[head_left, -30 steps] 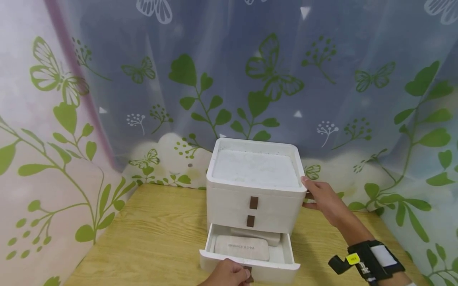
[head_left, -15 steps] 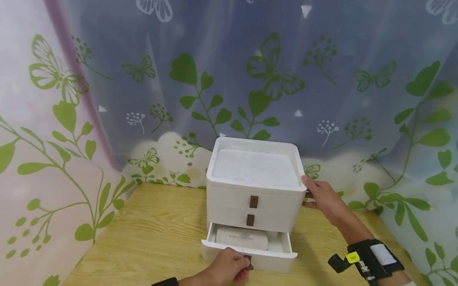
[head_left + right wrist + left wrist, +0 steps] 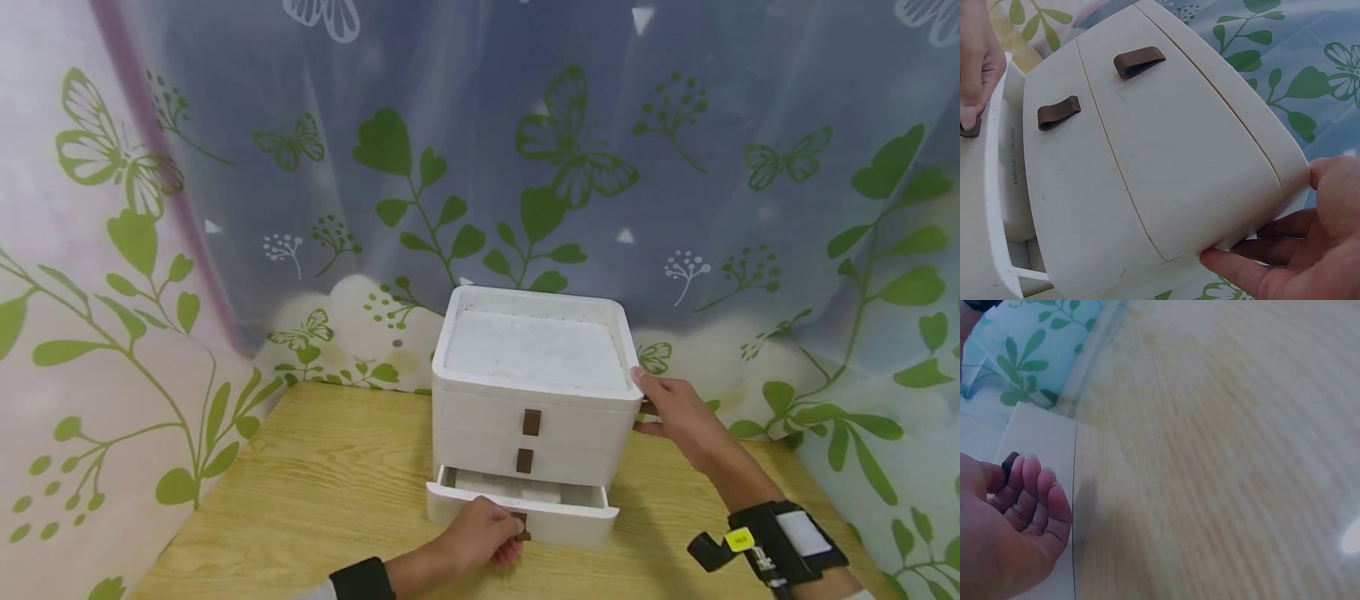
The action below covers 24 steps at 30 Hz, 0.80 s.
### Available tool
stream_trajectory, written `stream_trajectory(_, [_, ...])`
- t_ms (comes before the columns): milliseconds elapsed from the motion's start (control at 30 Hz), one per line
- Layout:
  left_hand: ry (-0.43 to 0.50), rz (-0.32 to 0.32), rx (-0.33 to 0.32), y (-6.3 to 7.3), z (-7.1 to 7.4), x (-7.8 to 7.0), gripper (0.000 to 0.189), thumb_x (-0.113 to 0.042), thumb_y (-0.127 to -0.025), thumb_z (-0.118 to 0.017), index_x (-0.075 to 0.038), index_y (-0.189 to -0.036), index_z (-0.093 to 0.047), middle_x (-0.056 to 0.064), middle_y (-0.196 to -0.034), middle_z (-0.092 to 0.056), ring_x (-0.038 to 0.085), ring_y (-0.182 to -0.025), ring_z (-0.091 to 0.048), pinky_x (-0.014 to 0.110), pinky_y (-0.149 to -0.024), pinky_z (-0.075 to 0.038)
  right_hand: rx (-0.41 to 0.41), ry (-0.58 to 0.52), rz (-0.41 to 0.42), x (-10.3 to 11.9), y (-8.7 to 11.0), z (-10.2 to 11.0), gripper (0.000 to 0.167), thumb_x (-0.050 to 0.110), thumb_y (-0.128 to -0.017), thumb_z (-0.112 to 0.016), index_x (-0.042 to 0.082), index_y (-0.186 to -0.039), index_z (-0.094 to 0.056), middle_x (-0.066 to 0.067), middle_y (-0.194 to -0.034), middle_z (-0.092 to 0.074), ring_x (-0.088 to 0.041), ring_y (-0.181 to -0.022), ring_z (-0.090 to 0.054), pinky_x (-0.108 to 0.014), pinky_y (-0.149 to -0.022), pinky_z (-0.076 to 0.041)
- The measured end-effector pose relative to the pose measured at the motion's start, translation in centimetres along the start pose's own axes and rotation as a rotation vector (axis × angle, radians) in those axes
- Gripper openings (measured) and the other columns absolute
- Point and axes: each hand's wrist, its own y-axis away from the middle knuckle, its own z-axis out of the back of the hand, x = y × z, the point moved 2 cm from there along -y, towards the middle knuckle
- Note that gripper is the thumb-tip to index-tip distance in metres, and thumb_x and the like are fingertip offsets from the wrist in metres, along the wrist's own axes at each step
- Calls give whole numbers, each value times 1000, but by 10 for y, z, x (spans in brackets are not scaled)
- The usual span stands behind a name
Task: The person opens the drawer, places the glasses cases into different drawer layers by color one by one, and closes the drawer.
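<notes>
A white drawer unit stands on the wooden table, its bottom drawer partly pulled out. My left hand pinches the small brown pull tab on that drawer's front. Inside the drawer lies a pale case with printed lettering, half covered by the unit above. At the unit's right side my right hand rests, thumb at the top rim and extended fingers against the side wall. Two brown tabs, an upper one and a lower one, mark the drawers above.
Wood-grain table surrounds the unit. A curtain printed with leaves and butterflies hangs right behind it, and similar fabric runs along the left.
The bottom drawer has slid inward, with my left hand moving along on its tab. Less of the pale case shows now. My right hand keeps its place.
</notes>
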Motion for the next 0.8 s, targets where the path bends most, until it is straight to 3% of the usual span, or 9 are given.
stream_trajectory(800, [5, 58, -1, -34, 10, -1, 31, -11, -98, -61, 16, -87, -73, -2, -60, -60, 7, -51, -55, 18, -47, -45, -10, -16, -2, -1, -1, 0, 82, 59, -109, -35, -7, -158, -32, -31, -159, -40, -49, -145, -46, -49, -108, -53])
